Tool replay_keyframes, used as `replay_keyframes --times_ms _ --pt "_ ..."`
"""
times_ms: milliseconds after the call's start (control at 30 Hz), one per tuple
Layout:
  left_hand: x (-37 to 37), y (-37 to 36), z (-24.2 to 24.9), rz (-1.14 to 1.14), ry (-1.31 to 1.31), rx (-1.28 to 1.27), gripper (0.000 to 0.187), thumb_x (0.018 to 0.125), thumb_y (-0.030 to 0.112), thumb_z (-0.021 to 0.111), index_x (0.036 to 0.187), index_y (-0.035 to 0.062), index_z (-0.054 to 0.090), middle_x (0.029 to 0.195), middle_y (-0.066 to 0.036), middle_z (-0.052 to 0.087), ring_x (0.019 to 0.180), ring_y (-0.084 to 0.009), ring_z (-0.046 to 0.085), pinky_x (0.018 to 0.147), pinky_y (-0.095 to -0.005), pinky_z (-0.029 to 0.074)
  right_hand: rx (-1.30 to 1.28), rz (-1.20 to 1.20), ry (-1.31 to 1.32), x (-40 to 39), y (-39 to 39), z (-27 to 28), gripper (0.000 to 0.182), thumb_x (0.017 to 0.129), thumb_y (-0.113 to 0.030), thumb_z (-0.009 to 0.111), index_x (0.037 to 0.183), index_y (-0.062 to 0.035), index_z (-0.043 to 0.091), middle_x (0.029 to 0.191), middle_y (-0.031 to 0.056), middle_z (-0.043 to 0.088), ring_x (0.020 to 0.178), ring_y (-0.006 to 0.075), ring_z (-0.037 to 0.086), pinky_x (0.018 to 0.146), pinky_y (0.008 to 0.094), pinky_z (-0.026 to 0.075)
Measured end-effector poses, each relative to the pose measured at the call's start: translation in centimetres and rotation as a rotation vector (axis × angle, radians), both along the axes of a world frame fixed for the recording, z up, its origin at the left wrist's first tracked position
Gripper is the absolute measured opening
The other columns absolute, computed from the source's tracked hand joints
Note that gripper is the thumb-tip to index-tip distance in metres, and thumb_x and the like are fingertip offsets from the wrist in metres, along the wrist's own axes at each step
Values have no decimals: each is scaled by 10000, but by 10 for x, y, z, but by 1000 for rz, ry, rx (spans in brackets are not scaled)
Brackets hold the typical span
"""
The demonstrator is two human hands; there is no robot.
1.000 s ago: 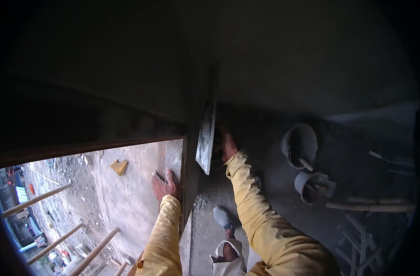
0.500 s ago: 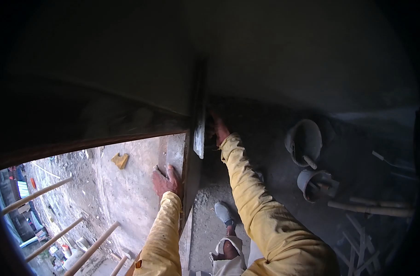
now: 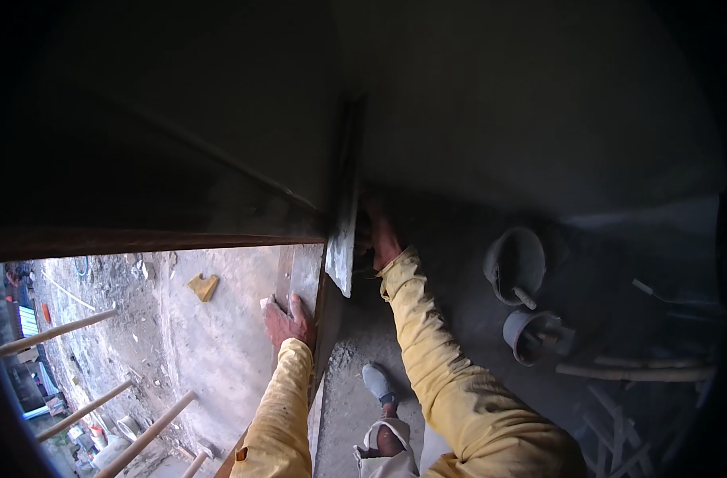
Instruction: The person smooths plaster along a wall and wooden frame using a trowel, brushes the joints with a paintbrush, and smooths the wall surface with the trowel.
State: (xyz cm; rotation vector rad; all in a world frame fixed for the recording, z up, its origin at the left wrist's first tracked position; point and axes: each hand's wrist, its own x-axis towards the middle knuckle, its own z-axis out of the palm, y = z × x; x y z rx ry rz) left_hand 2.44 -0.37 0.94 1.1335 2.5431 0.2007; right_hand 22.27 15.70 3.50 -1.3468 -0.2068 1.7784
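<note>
My left hand [image 3: 290,323] lies with its fingers spread on the pale ledge [image 3: 303,275] beside the opening, and holds nothing. In the shade to its right, my right hand [image 3: 383,239] is closed around the back of a plastering float [image 3: 343,251]. The float is a long flat blade, seen nearly edge-on, upright against the dark wall corner. Its lower end is smeared with grey and catches the light. The handle and most of my right fingers are hidden in the dark.
On the floor to the right stand a large bucket [image 3: 516,267] and a smaller bucket [image 3: 531,334] with tools in it. Wooden poles [image 3: 634,372] lie near them. Through the opening, bamboo poles [image 3: 152,434] stick up over rough ground, and a yellowish scrap [image 3: 203,287] lies on the pale surface.
The float has come slightly lower, with my right hand still on it. My left hand stays on the ledge. The view has tilted a little, shifting the buckets and poles.
</note>
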Motion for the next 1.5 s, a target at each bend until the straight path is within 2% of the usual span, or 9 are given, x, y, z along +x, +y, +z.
replay_keyframes --times_ms 400,467,667,867,1033,1100,1233,1300,1500 --pt "-1 5 10 -1 -60 -41 686 895 557 446 1324 22 421 1268 -247 497 1169 -417 482 994 -504 351 126 7 -3 2 11 80 322 890 -483 534 897 -163 566 549 -40 419 423 83 332 414 265 263" --pt "0 5 17 -6 -62 -46 688 901 553 439 1334 19 413 1278 -255 490 1176 -418 480 991 -508 352 197 45 113 5 12 96 310 897 -467 535 858 -161 566 527 -45 402 410 84 332 408 257 265" --pt "2 6 34 -17 -81 -48 672 909 533 444 1326 6 428 1270 -260 500 1180 -415 483 980 -498 377 257 -20 79 1 15 138 341 903 -452 547 729 -160 521 491 -54 370 374 79 317 372 250 248" --pt "0 1 33 -19 -85 -64 674 903 537 463 1337 23 427 1274 -236 513 1183 -389 484 969 -506 376 280 -37 71 1 13 201 345 917 -434 547 726 -148 525 479 -59 355 356 77 300 359 248 239" --pt "-9 -14 29 -44 -156 21 663 897 512 489 1350 31 429 1287 -220 510 1198 -393 464 993 -502 352 401 57 123 9 9 263 342 922 -426 549 732 -142 531 483 -58 365 357 73 306 361 243 244" --pt "-11 -24 26 -61 -207 164 659 895 464 523 1368 21 399 1301 -234 491 1221 -395 434 1023 -505 328 425 63 114 12 7 285 339 921 -425 552 738 -140 535 487 -57 371 362 71 311 363 241 244" --pt "5 -50 52 29 -152 215 672 880 431 555 1370 1 390 1347 -251 439 1261 -410 386 1066 -501 290 493 74 105 17 3 334 335 918 -430 555 757 -136 550 501 -61 385 377 63 323 371 236 241" --pt "11 -65 61 64 -133 187 719 870 480 544 1376 -3 382 1374 -248 417 1296 -416 347 1082 -497 272 509 87 91 16 1 361 334 917 -432 556 765 -134 556 504 -61 386 381 62 325 373 235 240" --pt "42 -109 87 235 -176 101 701 864 481 557 1373 24 404 1379 -236 422 1289 -393 380 1080 -496 287 577 108 79 18 7 425 324 915 -432 560 775 -140 559 506 -61 381 385 63 330 377 237 250"
